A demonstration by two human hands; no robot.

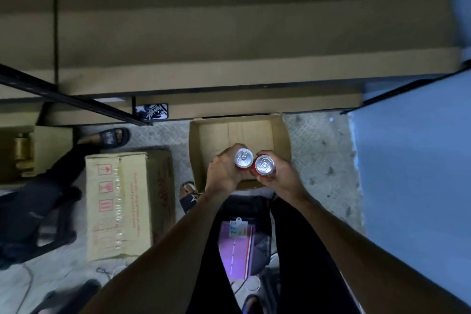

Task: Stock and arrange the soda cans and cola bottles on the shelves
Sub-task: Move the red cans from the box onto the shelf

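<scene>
Silver-topped soda cans [244, 158] [264, 165] hover side by side over the cardboard box [216, 135], hands [224, 173] [280, 177] gripping one each.

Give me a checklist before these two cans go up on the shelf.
1. Left hand grip on left can: ok, fingers curl round it.
2. Right hand grip on right can: ok, fingers wrap its red side.
3. Cans upright: ok, both tops face the camera.
4. Cans clear of each other: cannot tell, rims look close or touching.
5. Shelf room: ok, the brown board ahead shows bare.
6. Box empty: cannot tell, hands hide part of its floor.
</scene>
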